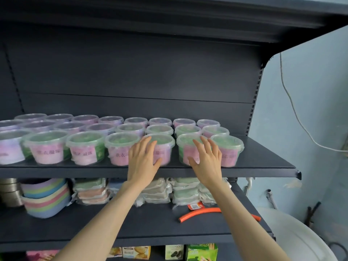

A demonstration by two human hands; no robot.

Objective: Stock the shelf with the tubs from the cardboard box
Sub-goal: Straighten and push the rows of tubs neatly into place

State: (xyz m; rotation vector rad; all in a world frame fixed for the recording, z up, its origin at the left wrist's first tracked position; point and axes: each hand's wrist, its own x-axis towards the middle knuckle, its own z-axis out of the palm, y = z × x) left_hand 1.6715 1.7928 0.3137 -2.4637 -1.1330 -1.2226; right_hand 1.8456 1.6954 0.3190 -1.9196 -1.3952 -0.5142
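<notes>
Filling the shelf [75,169] from its far left, three rows deep, with lidded tubs [48,147]. Laying the left hand [143,161], fingers straight and spread, against one front-row tub; setting the right hand [207,162] likewise flat on the next, gripping nothing. Looks nearly done, judging by the bare strip at right. Cannot see the cardboard box.

Lower tier, left to right: stacked metal tins [10,193]; nested pastel bowls [46,199], tilted; wrapped packs [180,193] piled in columns. An orange hose [199,213] lies in front of the packs, with a red packet [194,206] just behind it. Bottom: snack boxes [202,251]. Right: a white cable [281,72] hangs on the blue wall [310,91].
</notes>
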